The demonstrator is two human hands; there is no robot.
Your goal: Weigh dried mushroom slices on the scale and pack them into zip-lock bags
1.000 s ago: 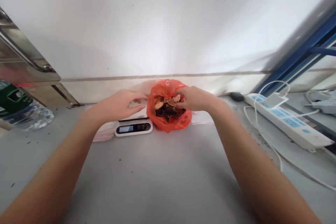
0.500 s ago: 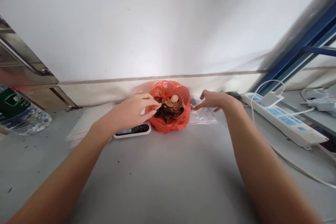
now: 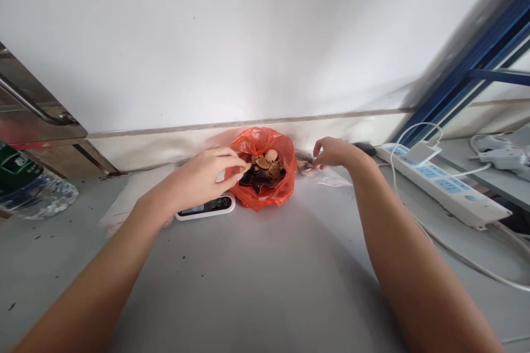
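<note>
A red plastic bag (image 3: 259, 198) stands with its mouth spread, full of brown dried slices (image 3: 265, 171) and one paler round slice (image 3: 271, 155). At its left rim my left hand (image 3: 207, 174) pinches a small light-brown dried slice (image 3: 245, 167) between thumb and fingertips. My right hand (image 3: 336, 153) is to the right of the red bag, fingers bent and thumb apart from the index finger. Its fingertips are beside a clear zip bag (image 3: 329, 179) lying flat, where a few dried pieces (image 3: 305, 165) show. Under my left hand sits a small white digital scale (image 3: 205, 208), partly covered.
A stack of clear zip bags (image 3: 132, 193) lies left of the scale. A water bottle (image 3: 35, 187) is at far left by a metal cabinet (image 3: 37, 105). On the right are a white power strip (image 3: 447, 185) and its cables. A white wall (image 3: 248, 38) rises behind.
My right hand's fingers have drawn closer together, and the clear bag beside them has shifted, with dried pieces now showing there. My left hand keeps its pinch at the red bag. The view has shifted slightly.
</note>
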